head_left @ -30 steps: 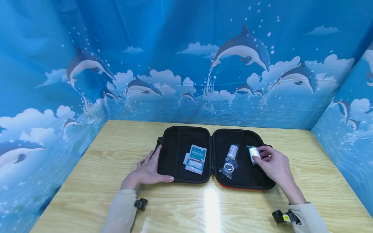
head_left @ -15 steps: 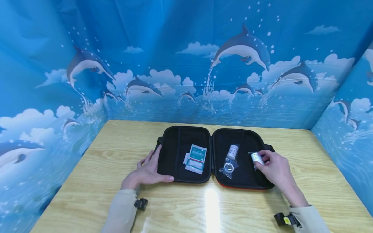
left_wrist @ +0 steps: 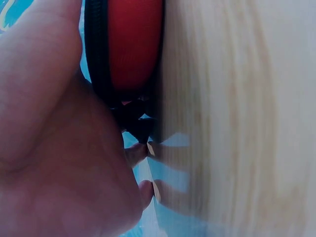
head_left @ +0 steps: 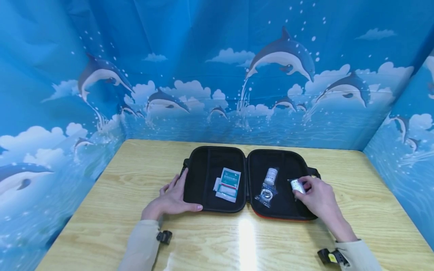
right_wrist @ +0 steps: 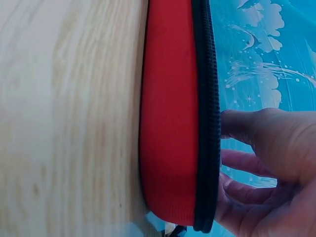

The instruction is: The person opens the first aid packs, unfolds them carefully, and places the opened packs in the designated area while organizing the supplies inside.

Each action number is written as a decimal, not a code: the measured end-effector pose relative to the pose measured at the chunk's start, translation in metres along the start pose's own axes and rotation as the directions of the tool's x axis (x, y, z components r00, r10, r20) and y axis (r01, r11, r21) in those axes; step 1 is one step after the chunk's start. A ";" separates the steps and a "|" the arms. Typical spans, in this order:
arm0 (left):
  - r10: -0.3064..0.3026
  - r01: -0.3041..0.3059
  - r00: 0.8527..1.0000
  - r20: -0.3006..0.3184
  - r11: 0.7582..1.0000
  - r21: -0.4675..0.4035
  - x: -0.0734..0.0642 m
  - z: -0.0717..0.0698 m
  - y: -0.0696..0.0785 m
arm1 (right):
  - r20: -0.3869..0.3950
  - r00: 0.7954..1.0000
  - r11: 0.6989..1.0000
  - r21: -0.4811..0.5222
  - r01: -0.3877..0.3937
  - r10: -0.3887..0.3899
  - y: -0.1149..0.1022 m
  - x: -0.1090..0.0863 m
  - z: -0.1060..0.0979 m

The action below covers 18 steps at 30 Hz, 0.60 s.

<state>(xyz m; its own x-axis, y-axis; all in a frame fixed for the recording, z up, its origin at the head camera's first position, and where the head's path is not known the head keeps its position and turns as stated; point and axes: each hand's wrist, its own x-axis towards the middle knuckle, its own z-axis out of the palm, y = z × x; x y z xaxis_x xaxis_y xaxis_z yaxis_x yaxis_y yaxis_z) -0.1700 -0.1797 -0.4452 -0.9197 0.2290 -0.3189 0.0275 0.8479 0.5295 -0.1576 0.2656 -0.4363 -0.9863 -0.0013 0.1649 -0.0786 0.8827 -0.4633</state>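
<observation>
A black-lined first-aid case (head_left: 194, 184) with a red shell (right_wrist: 170, 113) lies unfolded on the table. At its left front corner, my left hand (head_left: 173, 199) rests with fingers spread along the side and thumb on the front rim. My right hand (head_left: 320, 195) pinches a white bandage roll (head_left: 297, 186) in clear wrapping, low over the right half. Another wrapped white roll (head_left: 271, 176) lies there, with a small ring-shaped roll in plastic (head_left: 266, 195) just in front. Green-and-white sachets (head_left: 228, 184) lie in the left half. The right wrist view hides the pinched roll behind the case wall.
The case stands on a wood-grain table (head_left: 217, 244). Behind it hangs a blue dolphin-print curtain (head_left: 210, 75), which also closes off both sides. A strap loop (head_left: 313, 172) sticks out at the case's right side.
My right hand has shifted the pinched roll slightly forward and right, then a little back left, toward the case's front. The left hand and the other things have stayed put.
</observation>
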 end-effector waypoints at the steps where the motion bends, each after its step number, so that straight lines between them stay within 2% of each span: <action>1: 0.000 0.000 1.000 0.000 1.000 0.000 0.000 0.000 0.000 | 0.002 1.000 1.000 0.005 -0.005 0.005 -0.001 0.000 0.000; 9: 0.001 -0.001 1.000 0.000 1.000 0.002 0.001 0.000 0.000 | 0.038 0.998 0.997 0.061 -0.049 0.047 -0.002 -0.001 0.001; 18: -0.002 0.002 1.000 0.003 1.000 0.004 0.001 0.001 -0.001 | 0.058 0.997 0.994 0.098 -0.052 0.047 -0.004 -0.002 0.002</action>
<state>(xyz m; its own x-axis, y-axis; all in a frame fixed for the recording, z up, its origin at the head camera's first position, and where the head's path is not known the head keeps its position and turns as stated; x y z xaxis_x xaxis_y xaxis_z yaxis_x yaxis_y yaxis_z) -0.1711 -0.1797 -0.4467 -0.9185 0.2292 -0.3223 0.0274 0.8499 0.5262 -0.1555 0.2609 -0.4360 -0.9956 0.0130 0.0925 -0.0406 0.8313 -0.5543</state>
